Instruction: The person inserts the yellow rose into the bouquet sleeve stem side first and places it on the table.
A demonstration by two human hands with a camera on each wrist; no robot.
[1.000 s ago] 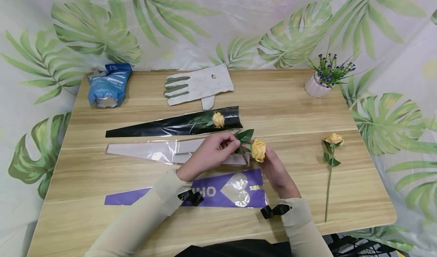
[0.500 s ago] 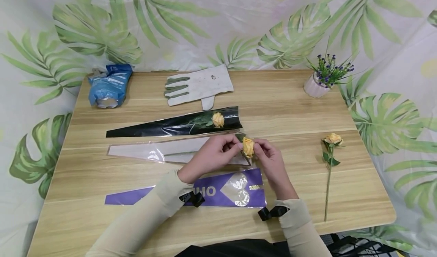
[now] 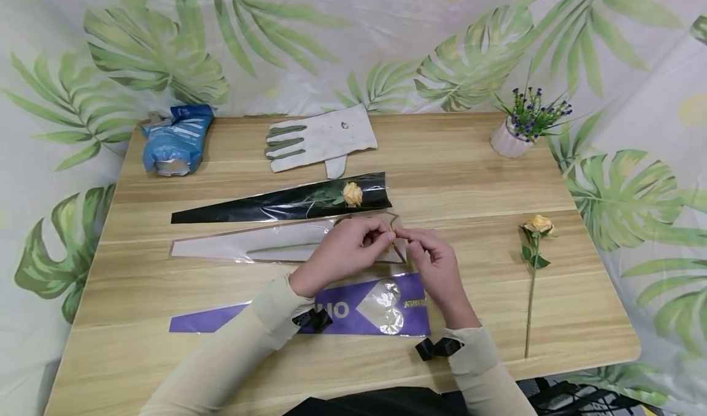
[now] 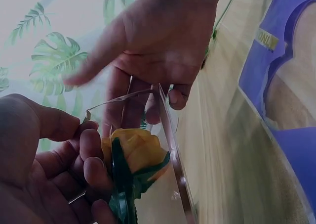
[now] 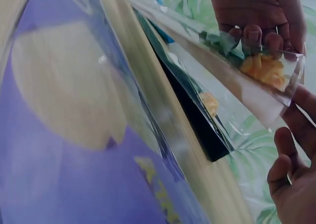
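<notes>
A yellow rose (image 4: pixel 137 146) with green leaves lies inside the mouth of a white-and-clear flower sleeve (image 3: pixel 212 244); its stem (image 3: pixel 282 246) runs down the sleeve in the head view. My left hand (image 3: pixel 350 244) pinches the sleeve's edge between thumb and fingers, holding the mouth apart. At that mouth, my right hand (image 3: pixel 439 265) reaches in with extended fingers and its thumb held away, as the left wrist view shows. In the right wrist view the rose sits behind the clear film, with the right fingers (image 5: pixel 298 120) at the rim. From the head, the hands mostly hide the bloom.
Behind lies a black sleeve (image 3: pixel 248 208) with a yellow rose in it; in front, a purple sleeve (image 3: pixel 353 305). Another rose (image 3: pixel 538 224) lies at the right. A work glove (image 3: pixel 326 137), blue packet (image 3: pixel 178 140) and potted plant (image 3: pixel 513 138) line the back.
The rose has gone leftward into the white-and-clear sleeve, its stem sliding farther down. My right hand followed it left to the mouth; my left hand stays at the sleeve's edge.
</notes>
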